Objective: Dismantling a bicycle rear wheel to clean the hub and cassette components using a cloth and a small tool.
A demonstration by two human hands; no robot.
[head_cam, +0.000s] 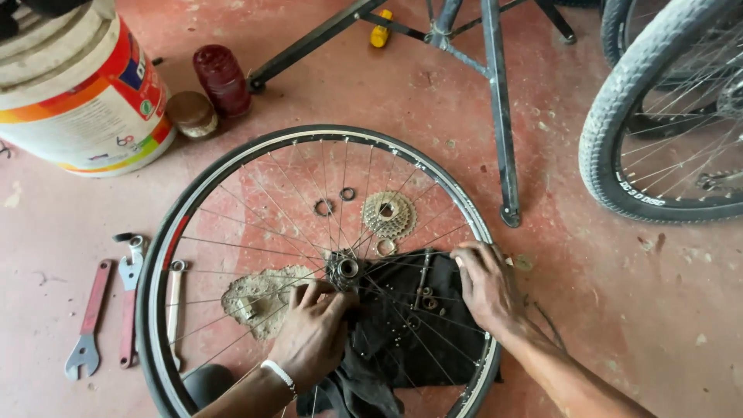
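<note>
Head view: a wheel (232, 174) lies flat on the red floor. The left hand (313, 333) pinches at the hub (346, 269), fingers bunched together. The right hand (486, 286) rests spread on the rim, over a black cloth (402, 333).

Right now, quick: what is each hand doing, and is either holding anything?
Left hand: fingers curled at the wheel hub; what it grips cannot be told.
Right hand: open, resting flat on the rim, holding nothing.

Wheel rim (232, 166): glossy black metal
Sprocket cluster (389, 214): dull, grimy metal
Rag (402, 325): matt black cloth
Floor (619, 310): rough, worn red paint
</note>
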